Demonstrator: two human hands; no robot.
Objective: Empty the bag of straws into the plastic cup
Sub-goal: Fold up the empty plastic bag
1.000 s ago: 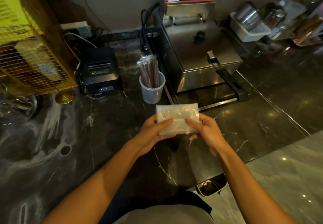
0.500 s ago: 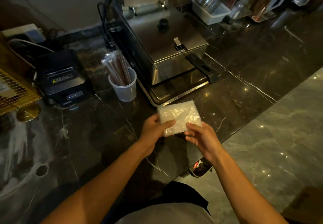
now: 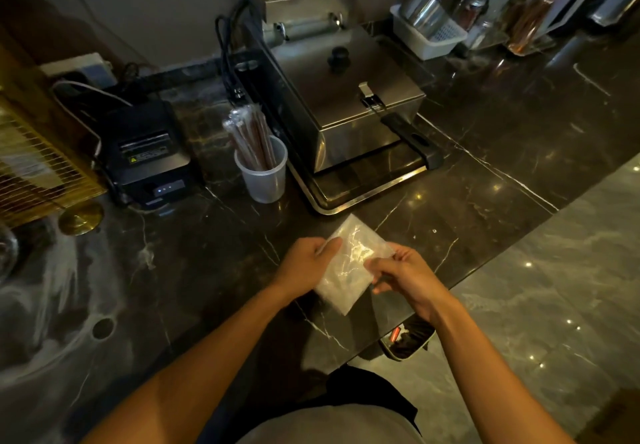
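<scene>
Both hands pinch the clear plastic bag (image 3: 348, 263) above the counter's (image 3: 485, 180) near edge — left hand (image 3: 304, 263) on its left side, right hand (image 3: 401, 275) on its right; it hangs folded, tilted. The plastic cup (image 3: 264, 175) — wrapped straws (image 3: 249, 139) standing inside — sits mid-counter, just beside the steel fryer (image 3: 343, 104).

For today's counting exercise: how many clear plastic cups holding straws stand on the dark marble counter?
1. The clear plastic cup with wrapped brown straws stands between the black receipt printer and the steel fryer. Blurred far-right containers may hide more.
</scene>
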